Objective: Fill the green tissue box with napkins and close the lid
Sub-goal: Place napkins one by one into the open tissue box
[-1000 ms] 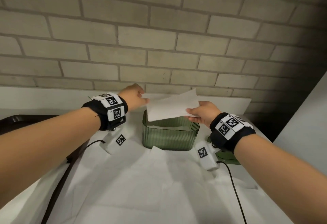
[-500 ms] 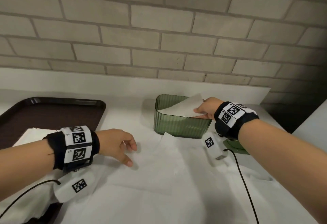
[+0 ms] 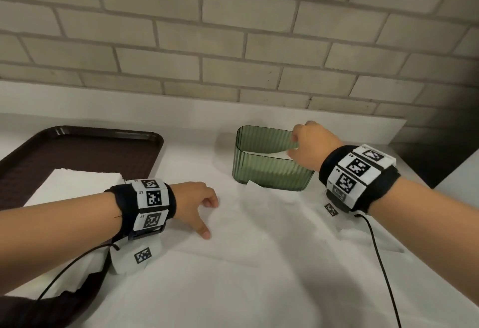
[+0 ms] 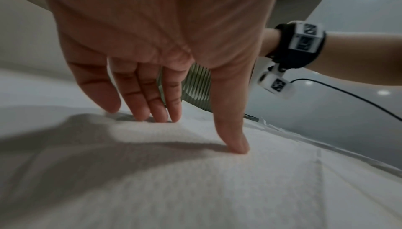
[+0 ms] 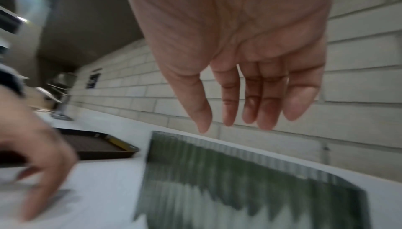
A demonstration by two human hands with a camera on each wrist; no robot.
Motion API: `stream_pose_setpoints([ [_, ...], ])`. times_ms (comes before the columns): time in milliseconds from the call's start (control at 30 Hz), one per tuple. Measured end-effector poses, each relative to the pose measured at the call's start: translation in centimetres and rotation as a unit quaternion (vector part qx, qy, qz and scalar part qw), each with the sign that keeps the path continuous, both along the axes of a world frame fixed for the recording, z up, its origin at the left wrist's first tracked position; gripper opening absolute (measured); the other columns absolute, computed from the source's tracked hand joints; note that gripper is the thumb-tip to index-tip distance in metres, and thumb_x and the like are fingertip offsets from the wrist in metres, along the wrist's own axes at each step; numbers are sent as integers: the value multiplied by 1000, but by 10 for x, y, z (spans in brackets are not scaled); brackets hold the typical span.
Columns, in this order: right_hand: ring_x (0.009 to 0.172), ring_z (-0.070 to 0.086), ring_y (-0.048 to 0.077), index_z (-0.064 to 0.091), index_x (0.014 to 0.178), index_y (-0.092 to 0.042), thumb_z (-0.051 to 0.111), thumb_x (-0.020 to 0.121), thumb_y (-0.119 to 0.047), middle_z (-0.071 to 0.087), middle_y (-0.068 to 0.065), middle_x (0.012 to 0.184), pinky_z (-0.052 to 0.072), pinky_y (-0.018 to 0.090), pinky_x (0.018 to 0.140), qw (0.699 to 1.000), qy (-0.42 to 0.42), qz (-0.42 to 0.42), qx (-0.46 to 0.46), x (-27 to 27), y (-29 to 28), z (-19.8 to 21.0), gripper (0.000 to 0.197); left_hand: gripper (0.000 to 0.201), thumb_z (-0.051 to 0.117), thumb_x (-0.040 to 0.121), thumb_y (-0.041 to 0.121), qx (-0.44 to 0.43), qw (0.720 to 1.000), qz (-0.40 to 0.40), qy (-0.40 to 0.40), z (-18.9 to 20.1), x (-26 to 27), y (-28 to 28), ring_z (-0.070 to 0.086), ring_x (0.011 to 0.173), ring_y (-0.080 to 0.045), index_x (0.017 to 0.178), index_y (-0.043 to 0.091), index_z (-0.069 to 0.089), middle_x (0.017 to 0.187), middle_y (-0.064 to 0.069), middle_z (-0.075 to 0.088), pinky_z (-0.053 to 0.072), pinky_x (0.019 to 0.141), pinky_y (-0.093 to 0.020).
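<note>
The green ribbed tissue box (image 3: 269,172) stands open-topped near the wall, with white napkins (image 3: 267,153) lying inside. My right hand (image 3: 298,143) hovers over the box's right end; in the right wrist view this hand (image 5: 230,126) has straight fingers and holds nothing above the box (image 5: 239,172). My left hand (image 3: 210,217) rests its fingertips on a large white napkin (image 3: 259,229) spread on the table. In the left wrist view the thumb and fingers (image 4: 152,115) press lightly on that napkin (image 4: 195,181). No lid shows.
A dark brown tray (image 3: 85,146) sits at the left with a stack of white napkins (image 3: 72,185) on it. A brick wall (image 3: 233,42) with a white ledge runs behind the box. Black cables (image 3: 381,263) trail from both wristbands across the table.
The right hand has lowered its napkin into the box and let go. The left hand left that napkin a second ago and now rests on the napkin on the table.
</note>
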State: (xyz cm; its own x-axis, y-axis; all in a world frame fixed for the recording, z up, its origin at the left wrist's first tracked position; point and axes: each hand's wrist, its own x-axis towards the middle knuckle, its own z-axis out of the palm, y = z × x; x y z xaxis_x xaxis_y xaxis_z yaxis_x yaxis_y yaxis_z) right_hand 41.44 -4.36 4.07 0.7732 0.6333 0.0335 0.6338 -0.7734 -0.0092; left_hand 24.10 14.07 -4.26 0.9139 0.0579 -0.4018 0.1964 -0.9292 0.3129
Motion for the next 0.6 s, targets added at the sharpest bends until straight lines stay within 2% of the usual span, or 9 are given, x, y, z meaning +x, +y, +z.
stream_pose_setpoints([
  [100,92,59,22,61,103,-12,60,87,-32,59,5,98,44,26,70,996,56,60,-26,-36,-3,-5,26,68,82,66,40,-1,1000,10,6,-2,1,0,50,106,-10,124,24,49,110,9,47,40,90,-17],
  [167,84,56,16,63,101,-15,64,84,-40,59,-2,88,41,25,65,984,134,93,-66,-62,-5,-12,29,65,82,65,40,3,1000,15,8,-4,2,0,50,99,-9,120,25,49,102,10,48,42,78,-16],
  [233,78,55,13,63,101,-17,68,80,-42,54,-10,77,40,22,61,965,219,115,-84,-85,-8,-22,33,57,82,65,42,12,1000,13,8,-5,4,0,48,90,-8,109,27,50,91,13,46,36,65,-10],
  [300,71,56,13,61,101,-19,74,76,-40,53,-12,69,42,21,58,946,288,112,-95,-101,-10,-34,35,49,82,64,42,20,1000,7,1,-6,6,2,46,85,-9,97,30,48,86,13,43,34,63,-11],
  [367,65,57,14,58,102,-21,76,73,-37,56,-10,66,45,23,59,931,333,99,-114,-111,-14,-46,38,42,82,65,41,17,1000,3,-10,-7,4,3,46,88,-8,89,32,48,92,11,43,36,66,-14],
  [433,58,55,13,54,103,-22,78,71,-32,59,-7,70,45,21,56,920,370,77,-105,-114,-19,-56,42,36,81,67,39,-3,999,6,-36,-7,2,5,47,93,-8,78,36,46,94,10,44,36,70,-13],
  [533,49,51,9,52,100,-23,79,70,-26,61,-3,78,41,17,46,907,417,42,-36,-113,-26,-64,41,28,74,75,40,-30,997,13,-70,-1,-2,6,51,90,-11,69,37,47,83,14,48,36,71,-15],
  [600,50,50,12,53,100,-22,80,69,-23,63,2,78,43,20,50,894,447,35,-2,-112,-31,-68,41,25,71,79,40,-44,995,18,-84,9,-4,8,50,83,-11,69,36,48,76,15,49,36,66,-13],
])
